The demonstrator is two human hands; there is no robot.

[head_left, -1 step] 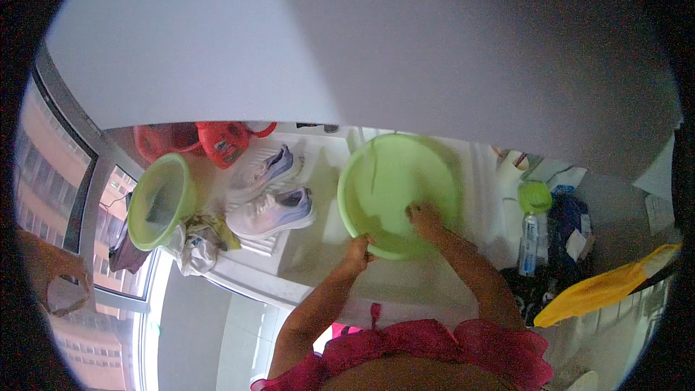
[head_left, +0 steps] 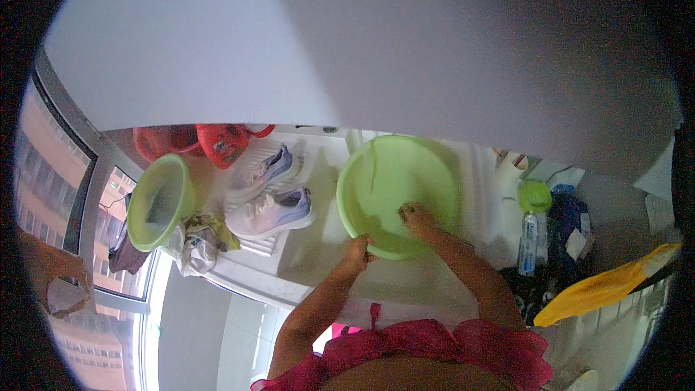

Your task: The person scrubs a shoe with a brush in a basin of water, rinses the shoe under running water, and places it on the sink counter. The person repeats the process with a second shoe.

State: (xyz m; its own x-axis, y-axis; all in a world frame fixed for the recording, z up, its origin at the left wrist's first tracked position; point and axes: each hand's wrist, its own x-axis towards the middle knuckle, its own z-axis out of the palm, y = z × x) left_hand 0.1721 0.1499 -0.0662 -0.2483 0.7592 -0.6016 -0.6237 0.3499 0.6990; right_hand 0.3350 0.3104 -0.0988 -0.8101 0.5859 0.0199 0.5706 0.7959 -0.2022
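Note:
A light green plastic basin [head_left: 394, 152] stands in the white sink [head_left: 311, 246] in front of me, with a stream of water seeming to fall into it. My left hand [head_left: 357, 252] is closed on the basin's near left rim. Inside the basin, my right hand [head_left: 420, 221] has its fingers curled near the bottom. Whatever those fingers may hold is too small or dark to make out. Left of the basin, a pair of pale sneakers [head_left: 268, 213] with bluish collars lies on the ribbed white board [head_left: 260, 245].
Far left are a smaller green basin [head_left: 181, 206], crumpled cloths [head_left: 203, 246] and red jugs [head_left: 221, 145]. On the right stand a clear bottle [head_left: 530, 242], a green-topped container [head_left: 534, 195] and a yellow cloth [head_left: 608, 286]. A large pale panel [head_left: 362, 43] hangs over the sink's far side.
My right hand has shifted slightly to the left inside the basin. My left hand stays on the rim, and the basin has barely moved.

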